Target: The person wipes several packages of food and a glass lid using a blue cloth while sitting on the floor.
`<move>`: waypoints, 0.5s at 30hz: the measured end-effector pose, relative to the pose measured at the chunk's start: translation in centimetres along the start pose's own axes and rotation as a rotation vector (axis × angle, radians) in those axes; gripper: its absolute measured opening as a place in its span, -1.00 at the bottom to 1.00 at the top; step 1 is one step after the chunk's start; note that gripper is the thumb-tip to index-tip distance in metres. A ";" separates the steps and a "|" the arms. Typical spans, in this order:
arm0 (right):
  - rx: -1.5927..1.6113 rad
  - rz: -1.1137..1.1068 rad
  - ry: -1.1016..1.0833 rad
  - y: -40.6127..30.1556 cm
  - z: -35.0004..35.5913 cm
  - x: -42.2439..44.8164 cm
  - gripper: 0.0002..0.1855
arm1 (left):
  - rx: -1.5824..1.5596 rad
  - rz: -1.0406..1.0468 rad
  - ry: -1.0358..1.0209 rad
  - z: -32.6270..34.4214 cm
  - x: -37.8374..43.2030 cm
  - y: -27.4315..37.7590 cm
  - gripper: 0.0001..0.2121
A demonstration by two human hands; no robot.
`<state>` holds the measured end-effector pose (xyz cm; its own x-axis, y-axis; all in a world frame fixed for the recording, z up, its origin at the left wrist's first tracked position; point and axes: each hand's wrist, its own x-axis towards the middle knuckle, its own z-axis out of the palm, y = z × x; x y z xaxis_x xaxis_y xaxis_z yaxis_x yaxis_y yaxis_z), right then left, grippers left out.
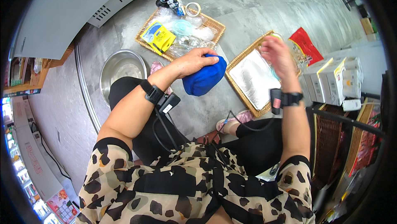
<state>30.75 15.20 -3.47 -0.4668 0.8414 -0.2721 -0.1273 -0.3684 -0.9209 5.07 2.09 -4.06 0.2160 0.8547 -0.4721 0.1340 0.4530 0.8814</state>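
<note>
My left hand (pixel 198 61) grips a bundled blue cloth item (pixel 205 80), thumb on top, in front of my knees; its exact kind is unclear. Blurred, my right hand (pixel 276 52) is over the wicker basket (pixel 240 89) on the right, fingers partly curled; whether it holds anything cannot be told. A silvery-white flat bag (pixel 250 75) lies in that basket. Beyond my left hand, another wicker basket (pixel 214 27) carries a yellow-and-blue packet (pixel 158 37), clear plastic wrapping (pixel 192 42), a pale teal plastic item (pixel 182 27) and a roll of tape (pixel 198 7).
A steel basin (pixel 124 64) stands by my left knee. A toy motorcycle (pixel 173 2) is at the far basket's back edge. To the right are a red snack bag (pixel 305 46), white boxes (pixel 325 80) and a shelf rack (pixel 347 121). A pale cabinet (pixel 62 13) borders the left.
</note>
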 end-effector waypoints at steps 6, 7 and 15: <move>-0.243 0.237 0.002 12.7 5.9 9.0 -0.85 | -0.198 0.159 0.502 -3.8 -2.9 1.2 -0.62; -0.269 0.251 -0.003 13.7 7.3 10.1 -0.86 | -0.291 0.163 0.560 -4.2 -3.6 1.5 -0.61; -0.406 0.268 -0.098 19.7 13.2 19.7 -0.80 | -0.485 0.207 0.941 -8.1 -7.8 -0.1 -0.63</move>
<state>7.51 19.32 -23.34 -0.5189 0.6901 -0.5044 0.3505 -0.3665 -0.8619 -4.46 -2.56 -0.29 -0.6676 0.6842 -0.2935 -0.2622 0.1529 0.9528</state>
